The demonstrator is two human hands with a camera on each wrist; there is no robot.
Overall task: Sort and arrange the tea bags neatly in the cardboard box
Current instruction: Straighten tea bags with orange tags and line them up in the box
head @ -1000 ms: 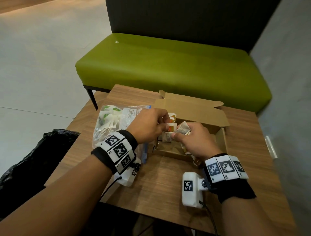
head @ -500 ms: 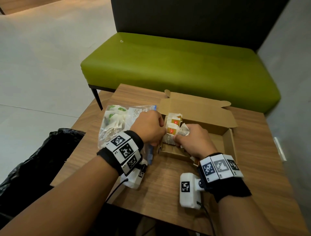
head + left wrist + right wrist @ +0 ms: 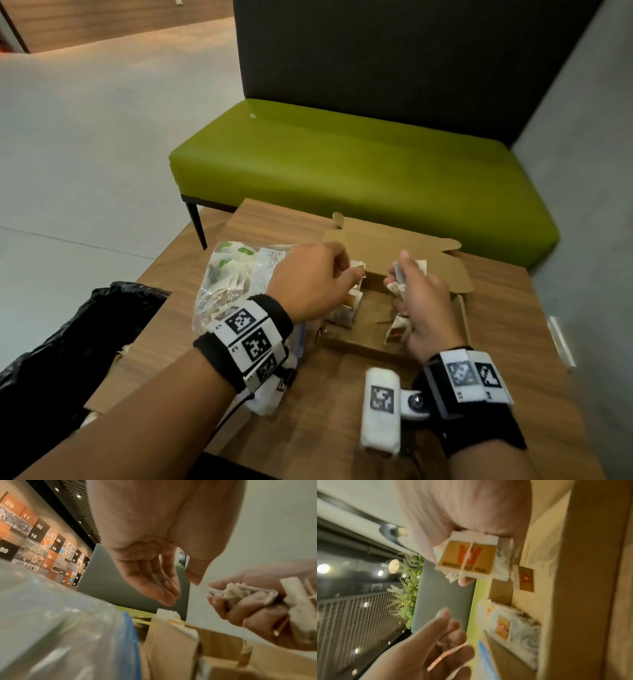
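Observation:
The open cardboard box (image 3: pixel 359 346) lies on the wooden table (image 3: pixel 318 438). A short row of tea bags (image 3: pixel 346 307) with orange-yellow tags stands upright at its left end. My left hand (image 3: pixel 318 281) hovers just over that row; in the left wrist view its fingers (image 3: pixel 161 586) hang relaxed and hold nothing. My right hand (image 3: pixel 423 305) is over the box's right half and grips a bunch of tea bags (image 3: pixel 469 558), whose edges show in its fist (image 3: pixel 240 592). One tag dangles on its string below that fist.
A clear plastic bag (image 3: pixel 236 277) with more tea bags lies on the table left of the box. A black bin bag (image 3: pixel 68 342) sits on the floor at the left. A green bench (image 3: pixel 359 171) stands behind the table, with a grey wall on the right.
My hands, close together over the left row before, have drawn apart. The right hand has moved right with a bunch of tea bags, and the left has let go of the row.

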